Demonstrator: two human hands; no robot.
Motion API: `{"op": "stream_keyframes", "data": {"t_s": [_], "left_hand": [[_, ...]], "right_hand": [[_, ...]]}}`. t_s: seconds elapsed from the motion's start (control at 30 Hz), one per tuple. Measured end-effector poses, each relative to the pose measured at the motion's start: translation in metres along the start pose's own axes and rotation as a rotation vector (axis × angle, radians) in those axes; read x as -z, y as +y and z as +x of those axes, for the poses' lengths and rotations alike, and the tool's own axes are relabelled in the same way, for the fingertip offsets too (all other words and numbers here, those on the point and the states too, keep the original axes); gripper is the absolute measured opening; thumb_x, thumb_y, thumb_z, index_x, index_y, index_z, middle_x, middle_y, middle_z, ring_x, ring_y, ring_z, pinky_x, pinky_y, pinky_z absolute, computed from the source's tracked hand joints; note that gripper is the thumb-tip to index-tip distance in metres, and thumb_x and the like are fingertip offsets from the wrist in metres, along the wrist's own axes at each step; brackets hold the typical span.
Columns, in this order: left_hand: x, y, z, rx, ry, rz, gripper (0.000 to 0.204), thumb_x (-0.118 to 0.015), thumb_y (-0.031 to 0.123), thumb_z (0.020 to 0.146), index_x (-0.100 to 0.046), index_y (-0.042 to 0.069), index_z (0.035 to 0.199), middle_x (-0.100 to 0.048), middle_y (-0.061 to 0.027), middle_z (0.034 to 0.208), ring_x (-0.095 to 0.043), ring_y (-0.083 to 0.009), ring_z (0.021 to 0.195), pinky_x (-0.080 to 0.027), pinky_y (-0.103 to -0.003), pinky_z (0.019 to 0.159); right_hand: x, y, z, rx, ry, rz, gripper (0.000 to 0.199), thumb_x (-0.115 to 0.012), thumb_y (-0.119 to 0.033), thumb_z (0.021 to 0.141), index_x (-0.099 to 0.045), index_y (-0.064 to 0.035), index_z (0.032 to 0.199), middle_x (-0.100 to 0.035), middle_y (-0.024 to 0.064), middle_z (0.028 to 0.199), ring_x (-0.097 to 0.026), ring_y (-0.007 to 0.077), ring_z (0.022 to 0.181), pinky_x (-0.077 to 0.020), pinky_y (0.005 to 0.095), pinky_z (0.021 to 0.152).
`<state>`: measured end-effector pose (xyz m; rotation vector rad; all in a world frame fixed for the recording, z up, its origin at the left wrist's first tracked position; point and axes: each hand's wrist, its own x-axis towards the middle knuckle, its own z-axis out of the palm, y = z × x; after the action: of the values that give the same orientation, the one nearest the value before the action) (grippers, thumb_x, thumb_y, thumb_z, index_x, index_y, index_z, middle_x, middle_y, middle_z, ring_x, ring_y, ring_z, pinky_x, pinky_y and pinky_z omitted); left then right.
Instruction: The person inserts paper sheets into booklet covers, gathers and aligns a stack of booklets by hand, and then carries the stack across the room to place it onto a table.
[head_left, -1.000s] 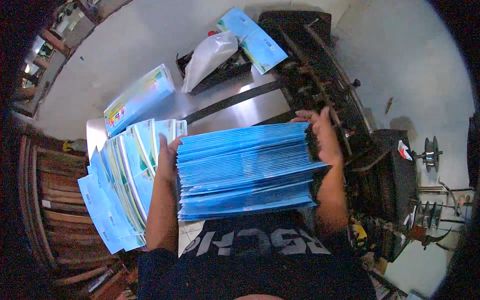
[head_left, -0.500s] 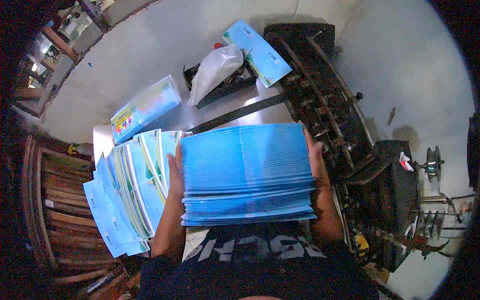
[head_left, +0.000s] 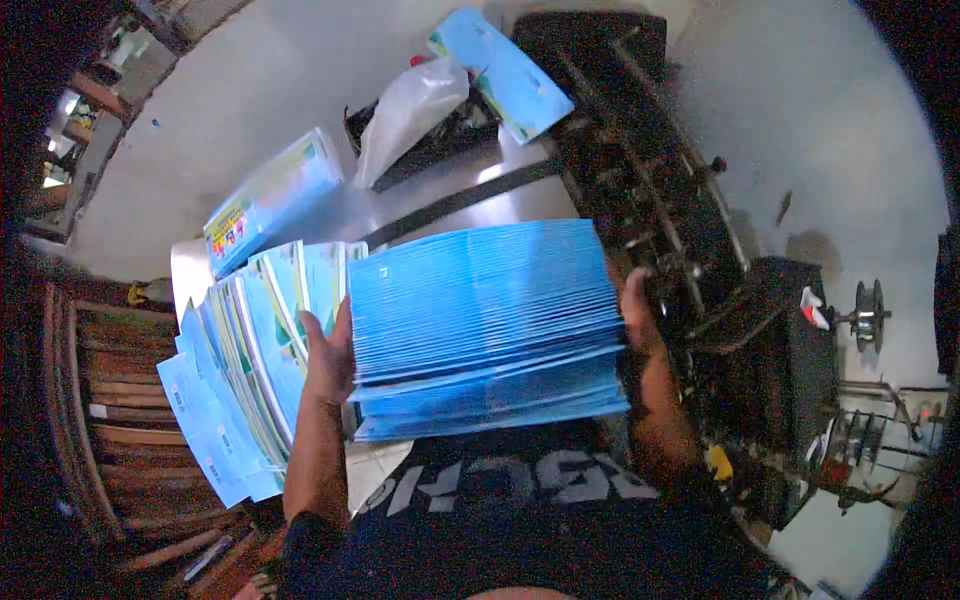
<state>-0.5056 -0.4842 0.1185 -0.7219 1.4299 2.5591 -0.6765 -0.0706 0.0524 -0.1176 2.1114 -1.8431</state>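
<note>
A thick stack of blue folded printed sheets (head_left: pixel 485 320) is in front of my chest, its many edges showing in slightly uneven layers. My left hand (head_left: pixel 332 350) presses the stack's left side, thumb raised and the other fingers mostly hidden. Against the right side is my right hand (head_left: pixel 640 315), thumb up, its fingers partly hidden in shadow and behind the sheets. Left of the stack, a row of overlapping printed sheets (head_left: pixel 225 430) in blue, green and white lies fanned out close to my left forearm.
A bundle of printed sheets (head_left: pixel 275 200) lies beyond the fanned row. Farther back are a dark tray (head_left: pixel 420 160) with a white plastic bag (head_left: pixel 412 115) and a blue sheet (head_left: pixel 500 72). A long dark machine (head_left: pixel 650 170) runs along the right. Wooden slats (head_left: pixel 135 400) stand at left.
The stack has shifted slightly left and away from me, and its edges look more spread. My left thumb has moved outward from the stack; my right hand remains at its right side.
</note>
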Motion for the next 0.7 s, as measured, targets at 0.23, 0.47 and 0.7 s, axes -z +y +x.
{"op": "stream_keyframes", "data": {"t_s": [0.23, 0.47, 0.7], "left_hand": [[-0.042, 0.016, 0.010, -0.112, 0.099, 0.230, 0.094, -0.018, 0.079, 0.082, -0.019, 0.012, 0.148, -0.032, -0.0117, 0.146, -0.034, -0.0291, 0.130, -0.028, -0.040, 0.107], [-0.007, -0.025, -0.011, 0.018, 0.199, 0.030, 0.092, -0.019, 0.077, 0.084, -0.015, 0.011, 0.149, -0.030, -0.0106, 0.147, -0.034, -0.0273, 0.130, -0.028, -0.042, 0.107], [-0.033, 0.001, -0.019, 0.000, -0.028, -0.097, 0.086, -0.021, 0.074, 0.086, -0.019, 0.013, 0.148, -0.034, -0.0099, 0.145, -0.038, -0.0263, 0.128, -0.031, -0.041, 0.106]], "right_hand": [[-0.006, 0.017, -0.010, -0.029, 0.028, -0.057, 0.061, -0.032, -0.050, 0.091, -0.042, -0.0060, 0.132, -0.048, 0.0163, 0.128, -0.046, 0.0291, 0.115, -0.0354, 0.0400, 0.099], [0.002, 0.074, -0.050, -0.113, 0.176, -0.300, 0.068, -0.030, -0.057, 0.091, -0.040, -0.0057, 0.135, -0.045, 0.0163, 0.132, -0.045, 0.0287, 0.118, -0.0343, 0.0414, 0.101], [-0.006, 0.037, -0.012, -0.108, 0.011, 0.076, 0.061, -0.033, -0.053, 0.096, -0.048, -0.0044, 0.129, -0.052, 0.0142, 0.129, -0.048, 0.0292, 0.119, -0.0360, 0.0414, 0.101]]}}
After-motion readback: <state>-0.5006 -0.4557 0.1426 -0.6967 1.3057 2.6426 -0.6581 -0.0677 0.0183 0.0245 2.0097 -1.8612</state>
